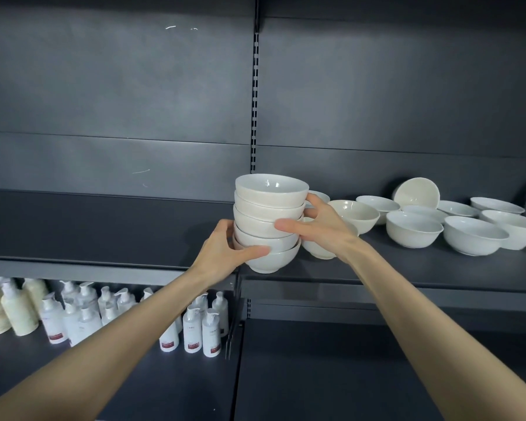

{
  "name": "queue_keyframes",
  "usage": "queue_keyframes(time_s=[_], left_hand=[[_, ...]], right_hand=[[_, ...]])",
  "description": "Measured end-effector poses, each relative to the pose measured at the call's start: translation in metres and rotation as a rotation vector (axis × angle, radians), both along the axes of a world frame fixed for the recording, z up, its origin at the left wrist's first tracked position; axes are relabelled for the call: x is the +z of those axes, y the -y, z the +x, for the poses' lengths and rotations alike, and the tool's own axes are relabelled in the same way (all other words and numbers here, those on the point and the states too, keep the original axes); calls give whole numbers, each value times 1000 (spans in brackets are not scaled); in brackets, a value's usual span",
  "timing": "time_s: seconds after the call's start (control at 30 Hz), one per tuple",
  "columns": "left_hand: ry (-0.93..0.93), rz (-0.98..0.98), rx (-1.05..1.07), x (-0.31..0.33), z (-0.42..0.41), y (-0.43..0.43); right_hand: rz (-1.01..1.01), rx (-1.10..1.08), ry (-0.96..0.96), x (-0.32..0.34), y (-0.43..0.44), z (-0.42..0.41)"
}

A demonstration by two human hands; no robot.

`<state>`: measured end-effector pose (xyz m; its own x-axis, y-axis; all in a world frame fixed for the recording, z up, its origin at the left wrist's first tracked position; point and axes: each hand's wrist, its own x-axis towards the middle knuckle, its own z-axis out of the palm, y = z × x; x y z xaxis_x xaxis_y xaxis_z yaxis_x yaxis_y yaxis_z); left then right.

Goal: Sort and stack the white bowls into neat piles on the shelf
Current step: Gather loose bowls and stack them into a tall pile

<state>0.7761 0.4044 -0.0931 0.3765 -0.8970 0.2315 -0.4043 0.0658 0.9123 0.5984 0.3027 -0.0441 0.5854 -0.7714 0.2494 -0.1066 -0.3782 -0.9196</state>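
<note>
Five nested bowls [266, 214] stand upright (rims up) — left hand [222, 250] and right hand [319, 226] fingers curled round them.

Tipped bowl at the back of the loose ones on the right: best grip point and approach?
Probably its top rim: the tipped bowl stands on edge, mouth facing front, so come from above-front, thumb inside, fingers over the outer wall. Neighbouring bowls crowd its lower edge.
</note>
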Motion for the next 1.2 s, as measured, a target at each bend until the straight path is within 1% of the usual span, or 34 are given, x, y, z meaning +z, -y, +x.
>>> queue_keyframes(time_s=[0.1, 0.33, 0.6, 0.7, 0.93, 1.2], left_hand=[[-22, 5, -22, -1, 0, -1], [-26, 37, -60, -2, 0, 1], [-41, -31, -168, 9, -6, -3], [-69, -34, -174, 10, -5, -3], [-182, -49, -155, 7, -4, -4], [-163, -84, -128, 23, 1, -20]], right_hand=[[5, 4, -15, 1, 0, 1], [77, 3, 19, 2, -6, 0], [99, 4, 18, 1, -10, -1], [126, -19, 35, -1, -10, 0], [87, -54, 36, 1, -14, 2], [14, -27, 21, 17, -22, 4]])
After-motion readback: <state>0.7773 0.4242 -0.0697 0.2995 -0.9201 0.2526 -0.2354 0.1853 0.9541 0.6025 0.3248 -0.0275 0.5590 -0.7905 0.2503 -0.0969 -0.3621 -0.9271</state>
